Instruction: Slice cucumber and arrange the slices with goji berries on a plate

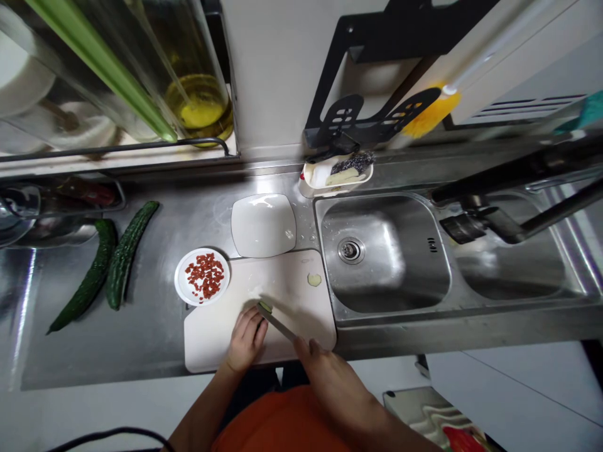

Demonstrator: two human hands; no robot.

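Note:
On the white cutting board (301,314), my left hand (245,336) is closed with its fingers curled round a piece of cucumber (266,307), most of which is hidden. My right hand (325,370) grips a knife (281,325); its blade points up and left, against the cucumber beside my left fingertips. A pale cucumber slice (314,279) lies flat near the board's upper right corner. Just behind the board is a square white plate (264,225). A small round white plate (181,279) with chopped red bits overlaps the board's upper left corner.
Two whole cucumbers (129,257) lie on the steel counter at left. To the right is a double sink (386,257) under a dark faucet (499,220). A white sponge holder (336,182) stands behind; a shelf with an oil container (200,110) overhangs the upper left.

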